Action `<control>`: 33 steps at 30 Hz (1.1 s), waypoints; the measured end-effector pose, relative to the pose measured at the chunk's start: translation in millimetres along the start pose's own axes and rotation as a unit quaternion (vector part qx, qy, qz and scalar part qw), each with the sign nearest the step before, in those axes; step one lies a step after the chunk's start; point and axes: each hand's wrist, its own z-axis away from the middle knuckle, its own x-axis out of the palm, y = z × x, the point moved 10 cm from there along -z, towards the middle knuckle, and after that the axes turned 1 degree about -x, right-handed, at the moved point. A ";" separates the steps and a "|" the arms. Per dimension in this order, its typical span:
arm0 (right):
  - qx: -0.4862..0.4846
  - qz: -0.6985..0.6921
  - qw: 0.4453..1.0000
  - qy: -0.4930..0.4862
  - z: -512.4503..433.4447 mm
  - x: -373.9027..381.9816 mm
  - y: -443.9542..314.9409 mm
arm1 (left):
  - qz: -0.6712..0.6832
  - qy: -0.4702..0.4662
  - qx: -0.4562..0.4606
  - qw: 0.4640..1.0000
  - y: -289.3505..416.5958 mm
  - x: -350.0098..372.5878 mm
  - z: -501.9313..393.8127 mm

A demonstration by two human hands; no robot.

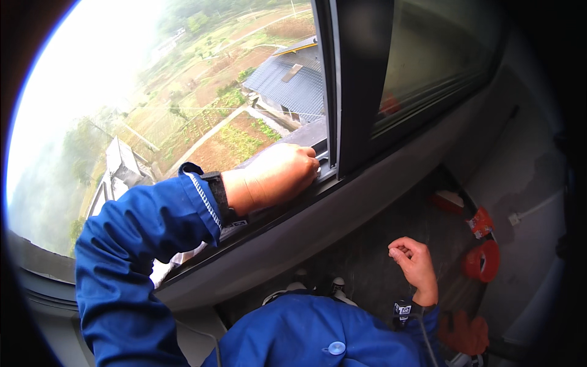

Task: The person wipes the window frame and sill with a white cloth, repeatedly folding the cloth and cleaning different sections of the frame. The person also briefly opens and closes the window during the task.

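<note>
My left hand (275,176) reaches over the window sill, fingers curled down at the bottom track (326,172) beside the dark sash frame (355,87). A small pale spot shows at its fingertips; whether it is a held thing or part of the track I cannot tell. The hand hides part of the track. My right hand (415,266) hangs above the dark floor, right of my body, with fingers curled in toward the thumb and nothing visible in them. Both wrists wear black straps, and blue sleeves cover my arms.
Left of the sash the window gap gives onto a drop, with a blue-roofed house (293,85) and fields below. A window pane (431,59) fills the right sash. Along the wall lie a red bucket (493,261), a red packet (481,222) and orange-red gloves (465,332).
</note>
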 end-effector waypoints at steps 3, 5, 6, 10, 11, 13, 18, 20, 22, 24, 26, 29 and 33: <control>0.012 -0.007 1.000 0.006 -0.4 -1.1 3.6 | -0.011 -0.008 -0.013 1.000 1.6 -1.9 11.5; 0.009 -0.020 1.000 0.016 -0.7 -3.0 4.3 | -0.022 -0.037 -0.093 0.995 -8.1 -2.7 28.0; 0.012 -0.010 1.000 0.020 -0.4 -3.5 5.5 | -0.035 -0.081 -0.152 0.984 -15.9 2.1 38.4; 0.023 -0.007 0.999 0.031 1.5 -6.0 9.8 | -0.052 -0.068 -0.201 0.976 -18.2 -16.9 60.4; 0.032 -0.007 0.999 0.033 1.7 -6.6 12.3 | -0.033 -0.044 -0.197 0.979 -19.1 -21.9 57.8; 0.043 -0.020 0.998 0.045 1.8 -9.0 15.1 | -0.003 -0.005 -0.190 0.982 -25.2 -32.2 50.6; 0.031 -0.026 0.998 0.050 -0.7 -10.4 13.2 | 0.043 0.066 -0.103 0.991 -17.2 -36.0 21.3; 0.016 -0.035 0.998 0.039 -1.3 -8.0 9.3 | 0.034 0.054 -0.150 0.987 -13.9 -32.9 33.1; 0.009 -0.028 0.999 0.031 -1.5 -6.3 6.0 | -0.013 0.010 -0.206 0.978 -11.0 -32.5 55.8; 0.012 -0.025 0.999 0.021 -1.5 -4.2 5.3 | -0.061 -0.008 -0.227 0.972 -7.5 -36.9 74.9; 0.018 -0.026 0.999 0.011 -1.0 -2.3 5.8 | -0.075 -0.046 -0.245 0.965 -8.9 -34.2 91.7; 0.030 -0.042 0.998 0.022 0.1 -4.6 8.4 | -0.114 -0.070 -0.250 0.959 -10.7 -36.6 112.6; 0.032 -0.044 0.998 0.019 2.0 -5.4 10.4 | -0.158 -0.108 -0.283 0.940 -15.0 -41.4 150.2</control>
